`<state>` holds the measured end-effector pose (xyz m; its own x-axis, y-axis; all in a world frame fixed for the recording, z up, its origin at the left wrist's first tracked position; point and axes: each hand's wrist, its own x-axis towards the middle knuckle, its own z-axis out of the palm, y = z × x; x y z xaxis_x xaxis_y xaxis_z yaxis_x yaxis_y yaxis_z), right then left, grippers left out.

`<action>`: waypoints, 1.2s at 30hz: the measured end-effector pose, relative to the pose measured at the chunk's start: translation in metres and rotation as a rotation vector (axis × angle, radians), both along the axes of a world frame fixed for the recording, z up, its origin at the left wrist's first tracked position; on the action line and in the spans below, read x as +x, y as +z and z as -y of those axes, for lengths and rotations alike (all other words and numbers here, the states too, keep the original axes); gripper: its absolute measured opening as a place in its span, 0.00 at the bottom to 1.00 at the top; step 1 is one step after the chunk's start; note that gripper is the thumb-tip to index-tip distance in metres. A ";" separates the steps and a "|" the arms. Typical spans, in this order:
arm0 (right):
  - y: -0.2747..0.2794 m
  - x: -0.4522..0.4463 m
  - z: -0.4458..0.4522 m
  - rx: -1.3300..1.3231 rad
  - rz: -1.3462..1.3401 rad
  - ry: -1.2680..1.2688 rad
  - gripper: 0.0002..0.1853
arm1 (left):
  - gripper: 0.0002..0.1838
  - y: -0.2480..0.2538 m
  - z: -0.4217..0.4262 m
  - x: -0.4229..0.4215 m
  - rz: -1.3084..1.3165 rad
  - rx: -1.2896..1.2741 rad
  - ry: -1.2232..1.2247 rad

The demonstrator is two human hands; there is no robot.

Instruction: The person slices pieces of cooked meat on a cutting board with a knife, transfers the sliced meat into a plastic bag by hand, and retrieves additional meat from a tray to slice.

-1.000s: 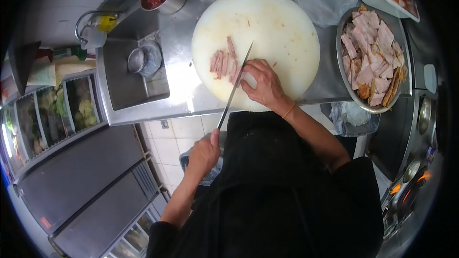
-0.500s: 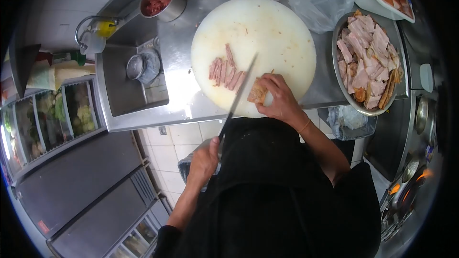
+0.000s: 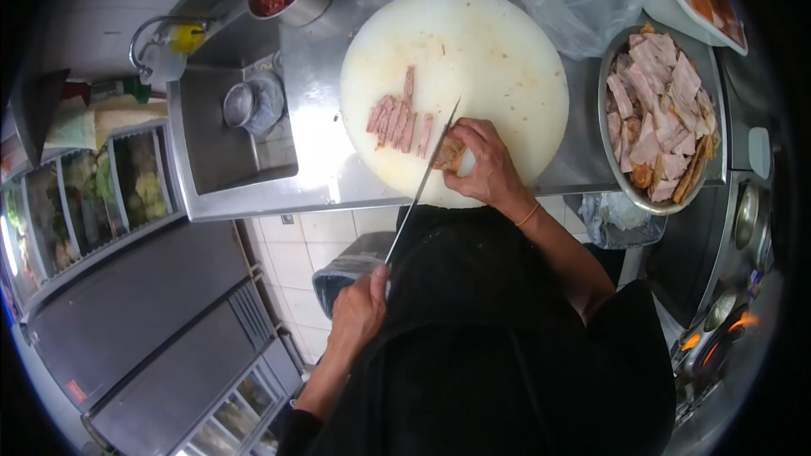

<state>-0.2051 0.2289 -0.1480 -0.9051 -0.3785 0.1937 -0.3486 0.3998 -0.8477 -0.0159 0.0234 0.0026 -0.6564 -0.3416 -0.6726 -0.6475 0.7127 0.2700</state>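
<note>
Sink (image 3: 198,145) on the left, set into the metal worktop (image 3: 308,63); bowl (image 3: 317,2) of red meat beyond it, on the far side. Left hand (image 3: 358,314) at the near side, off the worktop, fingers closed round the handle of a long knife (image 3: 411,199). Blade slants far and right. Strips of meat (image 3: 395,123) lie on the left part of the round board (image 3: 507,55), most bunched side by side, one apart near the blade; probably put there to leave room for the knife.

Meat piece (image 3: 453,152) sits near the board's middle, just right of the blade; cannot tell if the edge bites. Right hand (image 3: 492,171) pinches it, fingers bent on the far side, thumb on the near, seemingly to steady it and spare the tips. Rumpled clear bag (image 3: 581,2) far right. Oval pan (image 3: 635,194) of meat slices (image 3: 663,114) rightmost, likely for easy reach.
</note>
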 end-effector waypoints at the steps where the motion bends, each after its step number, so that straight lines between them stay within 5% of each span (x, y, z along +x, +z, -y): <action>1: 0.000 0.000 0.000 -0.004 0.003 0.000 0.28 | 0.34 0.004 0.000 0.004 0.034 -0.025 -0.003; 13: 0.001 -0.004 0.001 0.004 -0.079 0.077 0.26 | 0.38 -0.072 -0.018 -0.039 -0.093 0.009 -0.093; 21: 0.022 0.005 -0.012 0.037 -0.009 0.119 0.25 | 0.43 -0.015 -0.012 -0.046 -0.032 0.136 0.200; 36: 0.002 -0.014 0.010 -0.057 -0.116 0.084 0.10 | 0.36 -0.003 -0.008 -0.015 -0.017 -0.022 0.123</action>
